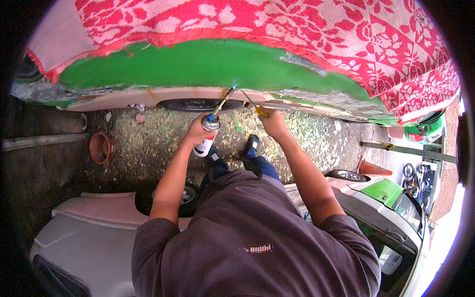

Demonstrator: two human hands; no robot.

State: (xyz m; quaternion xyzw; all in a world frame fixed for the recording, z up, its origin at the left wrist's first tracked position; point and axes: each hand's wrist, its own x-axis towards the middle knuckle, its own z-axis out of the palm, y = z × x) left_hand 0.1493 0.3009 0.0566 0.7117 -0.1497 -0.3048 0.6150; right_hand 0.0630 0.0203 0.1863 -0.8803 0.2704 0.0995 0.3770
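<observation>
My left hand (196, 131) is closed round a gas torch (203, 147), a white and red canister with a blue fitting and a brass-coloured tube. A small blue flame (234, 85) burns at the tube's tip, beside the lower edge of the green car body (183, 62). In my closed right hand (273, 124) is a yellow-handled tool (260, 111) with a thin metal shaft. Its tip lies close to the flame, by the same edge; whether it touches is hard to tell. Along that edge the paint is ragged and peeled, with pale patches showing.
A red and white patterned cloth (198, 17) drapes over the car above. Paint flakes litter the floor (148, 131) around my feet. An orange pot (101, 148) stands left. Behind me are a pale car (99, 237) and, at right, a white and green vehicle (378, 190).
</observation>
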